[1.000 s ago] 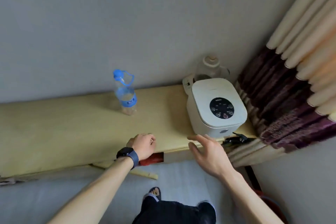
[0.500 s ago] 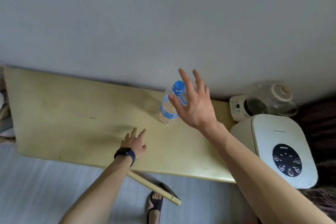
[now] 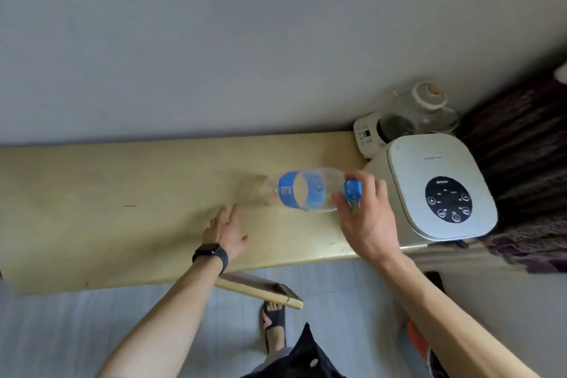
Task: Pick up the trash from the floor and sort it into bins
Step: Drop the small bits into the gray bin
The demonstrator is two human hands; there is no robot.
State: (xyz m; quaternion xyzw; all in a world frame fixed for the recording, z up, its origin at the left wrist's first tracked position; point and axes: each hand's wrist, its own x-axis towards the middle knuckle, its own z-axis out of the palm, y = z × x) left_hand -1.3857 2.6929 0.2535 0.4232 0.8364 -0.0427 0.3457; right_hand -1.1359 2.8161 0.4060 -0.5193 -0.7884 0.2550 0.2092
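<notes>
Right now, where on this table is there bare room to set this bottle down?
The stretch of table left of the left hand, between wall and front edge, is bare. The right end is crowded: the white cooker and kettle fill it, with the right hand holding the bottle beside them.

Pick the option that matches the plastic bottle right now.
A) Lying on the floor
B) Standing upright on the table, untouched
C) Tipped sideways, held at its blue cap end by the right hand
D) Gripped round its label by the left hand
C: the bottle lies sideways over the table with the right hand curled round its blue cap end, while the left hand rests flat on the table.
</notes>
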